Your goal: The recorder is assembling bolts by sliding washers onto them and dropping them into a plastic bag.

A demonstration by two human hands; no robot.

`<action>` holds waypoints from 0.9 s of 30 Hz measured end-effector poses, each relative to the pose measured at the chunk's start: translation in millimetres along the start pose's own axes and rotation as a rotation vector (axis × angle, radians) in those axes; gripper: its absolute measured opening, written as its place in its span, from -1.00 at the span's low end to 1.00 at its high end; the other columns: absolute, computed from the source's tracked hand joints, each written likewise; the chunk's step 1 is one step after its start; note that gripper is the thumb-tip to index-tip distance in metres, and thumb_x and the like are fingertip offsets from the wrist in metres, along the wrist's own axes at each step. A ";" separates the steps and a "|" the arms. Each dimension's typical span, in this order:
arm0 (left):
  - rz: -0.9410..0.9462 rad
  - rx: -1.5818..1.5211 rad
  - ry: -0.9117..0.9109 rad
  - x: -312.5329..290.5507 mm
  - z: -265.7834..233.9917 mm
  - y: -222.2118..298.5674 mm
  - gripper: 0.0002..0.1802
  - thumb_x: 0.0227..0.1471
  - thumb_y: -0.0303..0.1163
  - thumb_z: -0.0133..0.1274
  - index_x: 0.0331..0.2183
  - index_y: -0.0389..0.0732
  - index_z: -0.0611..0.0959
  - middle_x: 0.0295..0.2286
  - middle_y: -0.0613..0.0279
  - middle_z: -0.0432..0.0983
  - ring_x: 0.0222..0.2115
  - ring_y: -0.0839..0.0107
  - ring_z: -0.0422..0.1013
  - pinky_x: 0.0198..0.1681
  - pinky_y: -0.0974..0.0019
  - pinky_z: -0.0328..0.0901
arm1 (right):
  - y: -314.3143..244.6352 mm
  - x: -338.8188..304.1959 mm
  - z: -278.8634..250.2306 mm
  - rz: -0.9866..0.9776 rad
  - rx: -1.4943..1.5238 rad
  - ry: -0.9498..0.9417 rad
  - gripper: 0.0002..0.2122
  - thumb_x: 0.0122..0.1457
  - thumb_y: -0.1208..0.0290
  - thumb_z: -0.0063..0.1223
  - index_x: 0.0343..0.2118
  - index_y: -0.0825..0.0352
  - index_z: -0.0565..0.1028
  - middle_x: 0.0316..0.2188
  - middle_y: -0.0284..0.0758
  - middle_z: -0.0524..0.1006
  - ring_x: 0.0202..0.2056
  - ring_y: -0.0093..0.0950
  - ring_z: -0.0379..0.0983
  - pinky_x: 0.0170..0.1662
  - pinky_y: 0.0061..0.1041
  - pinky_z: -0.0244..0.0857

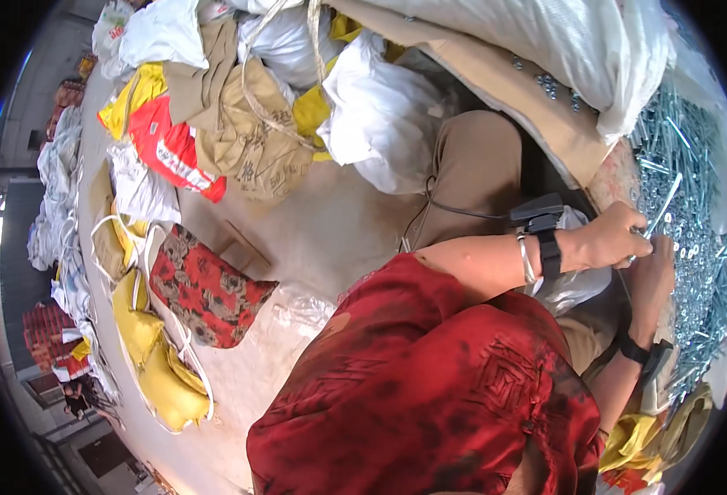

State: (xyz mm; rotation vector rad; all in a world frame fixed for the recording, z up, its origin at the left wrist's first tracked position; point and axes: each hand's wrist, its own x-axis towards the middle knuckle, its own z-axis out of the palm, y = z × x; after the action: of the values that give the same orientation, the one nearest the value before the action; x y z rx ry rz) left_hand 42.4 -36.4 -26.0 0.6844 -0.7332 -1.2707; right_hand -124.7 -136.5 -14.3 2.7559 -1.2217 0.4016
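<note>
Both hands meet at the right, at the near edge of a pile of shiny long metal rods (668,136) and small nuts (668,235). My left hand (617,237) is closed, and a thin metal rod (668,198) slants up and away from its fingertips. Just beside it, my right hand (657,262) has its fingers bent in against the left fingertips. What the right fingers pinch, if anything, is too small and hidden to make out. A black strap with a device sits on each wrist.
White sacks (384,115) and tan cardboard (495,74) lie at the top, with several loose nuts (547,85) on the cardboard. Yellow bags (169,379) and a red patterned cushion (211,289) rest on the floor at left. Clear plastic (582,289) hangs below my left forearm.
</note>
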 end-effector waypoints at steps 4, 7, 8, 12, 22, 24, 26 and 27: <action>0.010 0.128 -0.034 1.1 -7.2 -9.3 -0.78 -0.07 -0.44 0.18 -0.57 -0.37 0.52 -0.70 0.17 0.40 -0.69 0.42 0.38 -0.63 0.31 0.23 | 17.6 6.4 -17.7 0.337 0.409 0.067 -0.83 0.22 0.51 0.03 -0.16 0.41 0.54 -0.30 -0.29 0.58 -0.31 -0.52 0.50 -0.24 -0.53 0.35; 0.353 0.777 -0.094 6.4 -10.4 -34.9 -0.72 -0.23 -0.31 0.19 -0.44 -0.33 0.64 -0.51 -0.19 0.51 -0.46 -0.15 0.45 -0.36 0.00 0.34 | 29.5 5.4 -25.3 0.383 0.703 0.208 -0.82 0.22 0.54 0.05 -0.15 0.48 0.53 -0.30 -0.32 0.56 -0.31 -0.55 0.50 -0.21 -0.57 0.38; 0.358 0.766 -0.105 2.6 -7.7 -34.2 -0.72 -0.23 -0.31 0.19 -0.44 -0.33 0.64 -0.51 -0.19 0.51 -0.46 -0.15 0.45 -0.36 0.00 0.34 | 38.4 4.8 -26.5 0.423 0.898 0.240 -0.81 0.22 0.55 0.06 -0.15 0.51 0.52 -0.30 -0.29 0.56 -0.30 -0.52 0.50 -0.18 -0.56 0.40; 0.321 0.830 -0.176 -13.2 -7.6 -10.8 -0.74 -0.19 -0.28 0.18 -0.49 -0.31 0.63 -0.59 -0.18 0.47 -0.49 -0.13 0.46 -0.42 -0.08 0.28 | 15.6 -2.7 -45.4 0.415 1.116 0.265 -0.79 0.19 0.59 0.05 -0.13 0.52 0.50 -0.31 -0.23 0.55 -0.32 -0.47 0.53 -0.18 -0.49 0.48; -0.252 0.531 -0.367 -11.3 1.0 13.9 -0.78 0.08 -0.42 0.13 -0.52 -0.29 0.49 -0.71 0.36 0.28 -0.65 0.68 0.18 -0.63 0.42 0.11 | -8.7 -4.0 -65.5 0.326 1.425 0.351 -0.90 0.10 0.69 0.09 -0.32 0.46 0.57 -0.41 -0.35 0.55 -0.38 -0.55 0.54 -0.26 -0.56 0.47; -0.327 0.427 -0.375 -11.7 12.7 13.2 -0.83 0.11 -0.45 0.13 -0.50 -0.25 0.53 -0.67 0.47 0.33 -0.69 0.74 0.20 -0.68 0.53 0.05 | 3.8 -12.3 -65.8 0.273 1.361 0.343 -0.90 0.10 0.74 0.06 -0.34 0.47 0.56 -0.41 -0.37 0.52 -0.37 -0.57 0.53 -0.29 -0.59 0.47; -0.462 0.280 -0.356 -12.2 21.3 7.1 -0.85 0.11 -0.42 0.14 -0.46 -0.25 0.56 -0.66 0.45 0.36 -0.70 0.73 0.21 -0.69 0.58 0.01 | 12.0 -21.6 -71.1 0.217 1.274 0.394 -0.89 0.10 0.76 0.06 -0.34 0.46 0.56 -0.40 -0.36 0.51 -0.35 -0.58 0.52 -0.30 -0.61 0.46; -0.461 0.292 -0.383 -12.5 22.5 4.1 -0.85 0.11 -0.42 0.14 -0.46 -0.25 0.56 -0.66 0.45 0.36 -0.70 0.73 0.21 -0.69 0.58 0.01 | 16.6 -26.0 -74.4 0.156 1.197 0.411 -0.87 0.10 0.78 0.05 -0.35 0.44 0.56 -0.40 -0.36 0.50 -0.33 -0.59 0.52 -0.31 -0.62 0.45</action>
State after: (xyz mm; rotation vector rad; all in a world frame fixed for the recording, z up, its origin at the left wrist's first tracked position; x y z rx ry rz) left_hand 25.1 -24.5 -10.6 0.8917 -1.1327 -1.7647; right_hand -168.5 -114.5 49.6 3.0259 -1.3163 2.1897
